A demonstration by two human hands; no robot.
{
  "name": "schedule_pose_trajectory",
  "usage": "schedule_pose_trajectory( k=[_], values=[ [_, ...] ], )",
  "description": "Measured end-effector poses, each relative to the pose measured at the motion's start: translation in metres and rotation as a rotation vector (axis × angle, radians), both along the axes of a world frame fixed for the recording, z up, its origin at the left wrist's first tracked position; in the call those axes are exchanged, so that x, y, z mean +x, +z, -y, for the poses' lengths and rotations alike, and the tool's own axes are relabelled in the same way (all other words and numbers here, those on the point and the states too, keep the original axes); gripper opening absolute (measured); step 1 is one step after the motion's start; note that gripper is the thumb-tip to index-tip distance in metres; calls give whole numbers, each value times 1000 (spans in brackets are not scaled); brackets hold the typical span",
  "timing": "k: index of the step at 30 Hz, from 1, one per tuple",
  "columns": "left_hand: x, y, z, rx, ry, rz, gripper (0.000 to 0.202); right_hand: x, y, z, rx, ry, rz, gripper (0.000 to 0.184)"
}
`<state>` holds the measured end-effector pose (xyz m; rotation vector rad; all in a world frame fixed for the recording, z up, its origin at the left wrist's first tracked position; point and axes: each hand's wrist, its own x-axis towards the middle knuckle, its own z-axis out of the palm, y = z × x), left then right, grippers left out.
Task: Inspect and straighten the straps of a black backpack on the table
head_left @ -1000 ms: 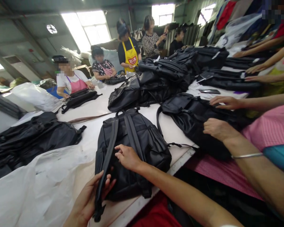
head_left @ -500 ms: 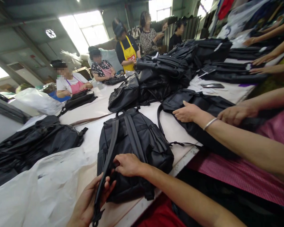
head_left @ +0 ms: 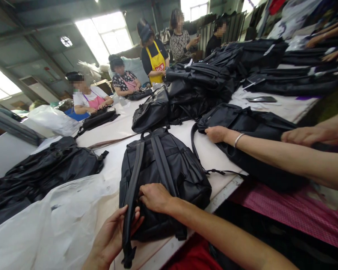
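Observation:
A black backpack (head_left: 169, 168) lies back-side up on the white table (head_left: 115, 131) right in front of me. My left hand (head_left: 114, 236) grips the lower end of its left shoulder strap (head_left: 131, 195), fingers wrapped round it. My right hand (head_left: 154, 197) rests on the bag's lower back panel beside that strap, fingers curled and pinching at something I cannot make out.
To my right a co-worker's hand (head_left: 217, 134) with a bracelet lies on another black backpack (head_left: 242, 123). More black bags (head_left: 45, 165) and white plastic sheeting (head_left: 45, 225) sit at left. A pile of bags (head_left: 191, 90) fills the middle. Several people work at the far side.
My left hand has slid slightly up the strap and my right hand has curled tighter on the bag. The co-worker's braceleted hand has reached forward and left along the neighbouring backpack.

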<state>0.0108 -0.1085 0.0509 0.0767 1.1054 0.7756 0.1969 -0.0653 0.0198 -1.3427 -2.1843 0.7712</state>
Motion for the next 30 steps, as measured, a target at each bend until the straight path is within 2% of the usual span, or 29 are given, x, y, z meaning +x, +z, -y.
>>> schedule_pose_trajectory(
  k=[6,9,12,18,25,30],
  values=[
    [1,-1,0,92,-64,14,31,1,-1,0,-27,-36,-66,19],
    [3,1,1,110,-76,-11,33,3,0,2,-81,-16,-187,18],
    [3,1,1,113,-47,-33,26,5,3,3,-133,19,-312,13],
    [3,0,1,72,-9,-81,15,8,8,2,-191,56,-279,9],
    [11,4,2,93,-18,-118,18,5,4,1,-179,74,-283,8],
    [11,-4,4,150,-29,-83,30,3,1,0,-180,94,-304,9]
  ],
)
